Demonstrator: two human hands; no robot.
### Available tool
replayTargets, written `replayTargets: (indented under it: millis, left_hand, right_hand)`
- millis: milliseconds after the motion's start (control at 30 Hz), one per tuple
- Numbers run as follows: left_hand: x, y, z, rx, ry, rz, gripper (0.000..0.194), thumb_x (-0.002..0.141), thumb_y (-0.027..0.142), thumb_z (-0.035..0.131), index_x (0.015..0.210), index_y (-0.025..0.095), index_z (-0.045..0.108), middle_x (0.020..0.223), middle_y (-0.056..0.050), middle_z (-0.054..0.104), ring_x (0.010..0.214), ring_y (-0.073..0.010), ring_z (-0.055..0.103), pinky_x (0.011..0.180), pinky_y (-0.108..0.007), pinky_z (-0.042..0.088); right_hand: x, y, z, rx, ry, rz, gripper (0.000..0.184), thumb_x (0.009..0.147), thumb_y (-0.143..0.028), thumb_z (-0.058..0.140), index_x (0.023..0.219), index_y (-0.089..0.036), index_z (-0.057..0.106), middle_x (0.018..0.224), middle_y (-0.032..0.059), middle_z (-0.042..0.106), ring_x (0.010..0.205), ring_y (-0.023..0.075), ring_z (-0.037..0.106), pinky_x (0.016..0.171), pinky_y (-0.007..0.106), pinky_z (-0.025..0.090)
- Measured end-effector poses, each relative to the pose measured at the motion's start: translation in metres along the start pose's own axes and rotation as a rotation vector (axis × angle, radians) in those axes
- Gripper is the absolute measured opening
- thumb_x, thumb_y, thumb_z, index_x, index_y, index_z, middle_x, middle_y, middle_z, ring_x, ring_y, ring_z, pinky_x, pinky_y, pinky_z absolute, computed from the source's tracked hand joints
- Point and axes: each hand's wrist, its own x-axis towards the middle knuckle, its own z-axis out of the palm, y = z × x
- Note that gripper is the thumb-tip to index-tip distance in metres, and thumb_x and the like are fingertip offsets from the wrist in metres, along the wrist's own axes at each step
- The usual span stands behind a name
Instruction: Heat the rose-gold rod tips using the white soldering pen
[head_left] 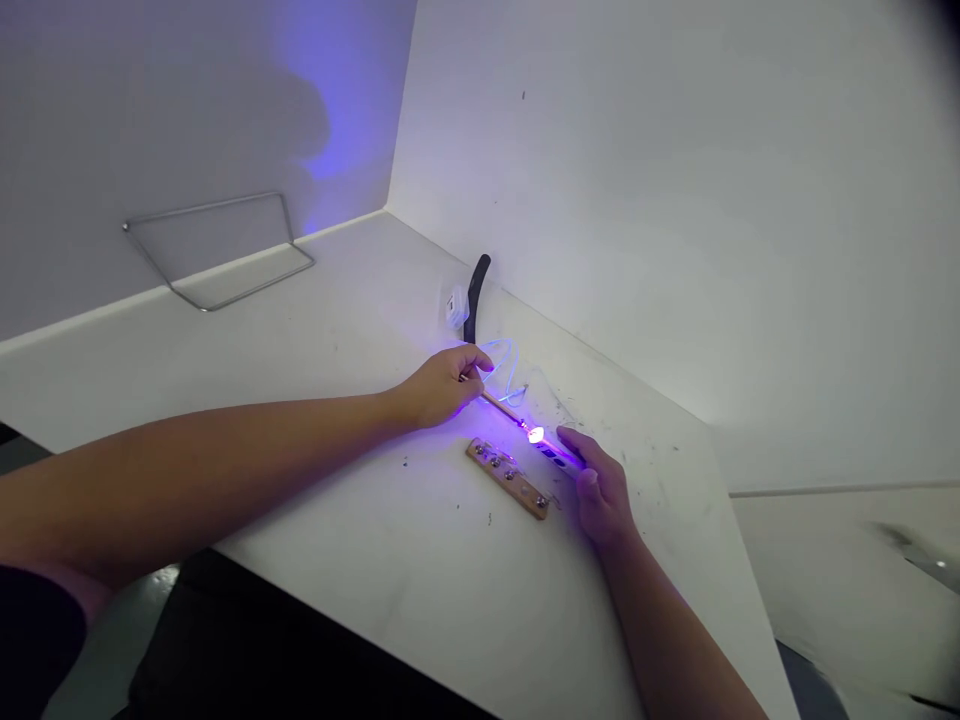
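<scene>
1. Currently, a thin wooden rod [501, 404] is pinched between the thumb and fingers of the left hand [439, 388], which is narrowly closed around it. The rod's far end is directed toward a bright point of light [535, 434].
2. The right hand [600, 490] is loosely cupped, its fingers curved at the end of a dark slim strip [561, 457] that is lit purple. Whether the strip is gripped or only touched cannot be told.
3. The rod and strip are kept low, nearly end to end, over a white counter [150, 370]. A wooden bar [507, 478] set with metal studs lies just beside them, untouched by either hand.
4. Steadiness is best served if the forearms are rested on the counter and the rod is guided by fingertip pressure rather than from the wrist.
5. Beyond the hands, a pale blue wire [504, 362], a white plug adapter [455, 307] and a black flexible hose [475, 298] are placed near the wall [637, 200]. A bent metal wire frame [202, 210] is seen farther left.
</scene>
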Motion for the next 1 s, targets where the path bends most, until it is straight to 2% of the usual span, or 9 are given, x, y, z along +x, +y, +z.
replayTargets:
  millis: [533,1000]
  left_hand:
    - [0.0,0.0,0.001,0.042,0.041,0.022,0.02,0.072,0.018,0.051,0.092,0.017,0.051,0.063,0.004,0.049,0.055,-0.0082,0.049,0.06,-0.024,0.041]
    - [-0.004,0.004,0.001,0.128,0.088,0.011,0.02,0.073,0.019,0.051,0.093,0.019,0.052,0.063,0.005,0.051,0.058,-0.0093,0.051,0.065,-0.026,0.039]
  right_hand:
    - [0.002,-0.003,0.002,-0.083,0.056,-0.042,0.057,0.088,-0.057,0.021,0.115,-0.019,0.054,0.109,0.0102,0.061,0.1,0.0275,0.057,0.081,0.041,0.047]
    - [0.002,-0.012,0.003,-0.015,0.045,0.042,0.063,0.086,-0.062,0.019,0.114,-0.018,0.054,0.111,0.0105,0.061,0.101,0.0261,0.057,0.084,0.042,0.045]
